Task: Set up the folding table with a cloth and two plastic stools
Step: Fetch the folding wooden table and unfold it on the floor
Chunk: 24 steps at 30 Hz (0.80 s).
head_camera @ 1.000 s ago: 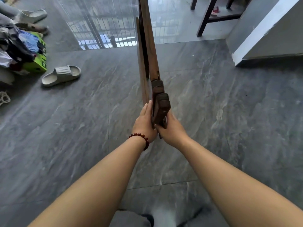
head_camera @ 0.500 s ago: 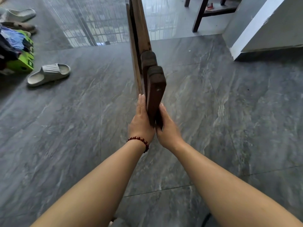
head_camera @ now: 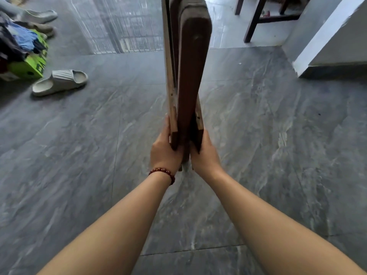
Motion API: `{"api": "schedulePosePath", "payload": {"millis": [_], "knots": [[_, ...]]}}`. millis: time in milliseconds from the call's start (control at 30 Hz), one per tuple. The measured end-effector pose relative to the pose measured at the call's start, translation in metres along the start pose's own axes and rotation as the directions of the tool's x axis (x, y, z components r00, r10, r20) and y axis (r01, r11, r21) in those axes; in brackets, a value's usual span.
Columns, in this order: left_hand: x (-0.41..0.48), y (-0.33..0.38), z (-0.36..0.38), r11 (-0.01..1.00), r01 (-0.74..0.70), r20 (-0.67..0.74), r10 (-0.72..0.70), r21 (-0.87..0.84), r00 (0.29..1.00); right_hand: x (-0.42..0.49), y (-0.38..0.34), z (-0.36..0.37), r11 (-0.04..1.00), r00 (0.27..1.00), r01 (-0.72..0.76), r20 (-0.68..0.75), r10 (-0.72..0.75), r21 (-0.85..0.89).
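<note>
Wooden folding table point(head_camera: 190, 76), folded flat and seen edge-on, is clamped between your two palms. Your left hand point(head_camera: 163, 149), with a red bead bracelet point(head_camera: 161, 172) at the wrist, lies flat on the table's left face with its fingers straight. Your right hand point(head_camera: 205, 153) presses flat on the opposite face, and both thumbs are hidden. The table rises from your hands up and away over the grey tiled floor point(head_camera: 268, 135). Far left of your hands lie a pale slipper point(head_camera: 59, 82) and a green box point(head_camera: 27, 64). Beyond your hands to the right stand dark furniture legs point(head_camera: 256, 18).
</note>
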State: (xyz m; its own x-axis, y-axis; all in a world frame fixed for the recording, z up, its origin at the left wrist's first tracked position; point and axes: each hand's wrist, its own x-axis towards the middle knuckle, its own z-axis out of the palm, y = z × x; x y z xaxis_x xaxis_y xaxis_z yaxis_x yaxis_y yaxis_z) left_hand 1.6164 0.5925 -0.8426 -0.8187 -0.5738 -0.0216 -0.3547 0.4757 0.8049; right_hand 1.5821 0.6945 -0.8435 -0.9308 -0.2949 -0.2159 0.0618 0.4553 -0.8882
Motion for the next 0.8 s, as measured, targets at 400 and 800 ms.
{"api": "schedulePosePath", "payload": {"millis": [400,800], "knots": [[0.007,-0.064,0.052,0.996,-0.033,-0.051,0.037,0.081,0.998,0.025,0.076,0.031,0.993,0.993,0.104,-0.052,-0.107,-0.06],[0.007,-0.082,0.072,0.999,0.054,-0.035,-0.053,0.004,0.998,0.034,0.123,0.042,0.993,0.995,0.095,-0.026,-0.094,0.069]]}}
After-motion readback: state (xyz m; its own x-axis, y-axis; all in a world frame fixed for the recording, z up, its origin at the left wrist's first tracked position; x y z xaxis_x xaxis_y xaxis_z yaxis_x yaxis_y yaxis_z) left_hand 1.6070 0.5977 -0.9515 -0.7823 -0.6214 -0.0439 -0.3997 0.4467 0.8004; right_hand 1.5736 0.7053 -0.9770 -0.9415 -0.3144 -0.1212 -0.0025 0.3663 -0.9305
